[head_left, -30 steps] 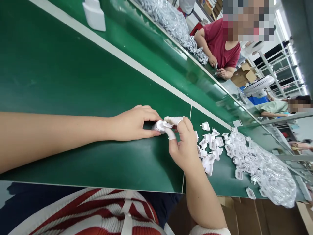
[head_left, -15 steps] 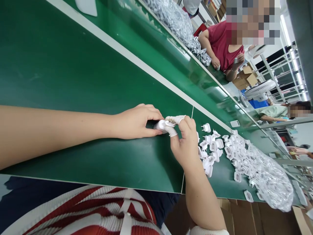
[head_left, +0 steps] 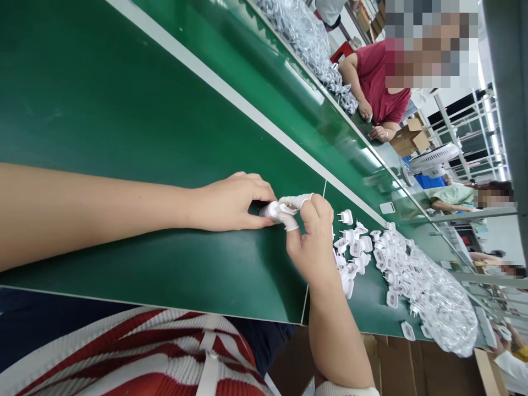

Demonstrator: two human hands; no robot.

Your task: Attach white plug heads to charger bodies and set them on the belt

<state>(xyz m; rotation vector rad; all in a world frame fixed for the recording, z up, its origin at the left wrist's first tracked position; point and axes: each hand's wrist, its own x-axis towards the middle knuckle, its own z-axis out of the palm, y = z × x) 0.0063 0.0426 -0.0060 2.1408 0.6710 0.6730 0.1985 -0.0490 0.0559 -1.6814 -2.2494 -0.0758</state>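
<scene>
My left hand rests on the green table with its fingers curled round a small white plug part. My right hand meets it from the right, thumb and forefinger in white finger cots pinching the same part. Both hands are closed on it, and most of the part is hidden between the fingers. Just right of my right hand lies a scatter of several loose white plug parts.
A heap of clear plastic wrappers lies at the table's right end. Across the table a person in a red shirt handles parts beside a long pile of bagged items. A white fan and cardboard boxes stand beyond.
My hands stay together on the white part, with the right thumb shifted onto it. The camera view has drifted, and the person opposite has lowered a hand to the table.
</scene>
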